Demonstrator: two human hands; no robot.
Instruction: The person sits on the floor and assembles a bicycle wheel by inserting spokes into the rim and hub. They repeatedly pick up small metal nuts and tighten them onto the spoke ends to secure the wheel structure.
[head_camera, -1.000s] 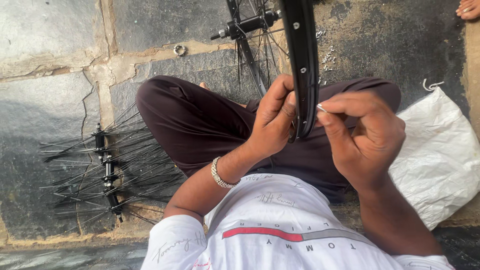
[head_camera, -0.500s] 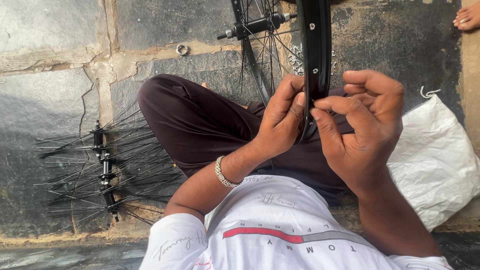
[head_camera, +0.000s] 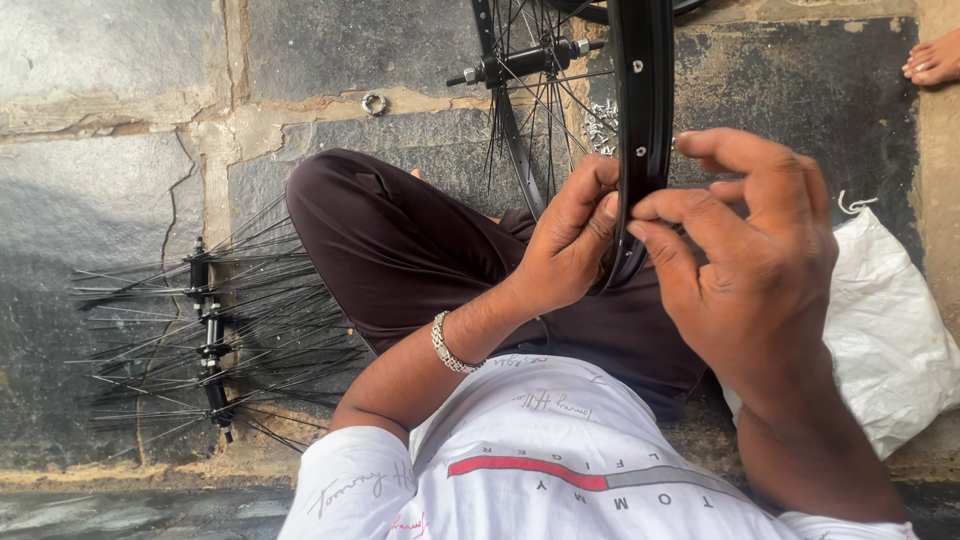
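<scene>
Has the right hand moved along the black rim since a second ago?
Yes. The right hand has moved up the black rim, its fingertips now nearer the hub axle.

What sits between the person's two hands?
In the head view, the black wheel rim stands upright between the left hand and right hand, both pinching its edge.

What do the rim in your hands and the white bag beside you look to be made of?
Rim: probably metal, painted or anodised glossy black; it shows sharp highlights and drilled spoke holes. Bag: seemingly thin white plastic or woven sacking; it crumples softly, with a slight sheen.
</scene>
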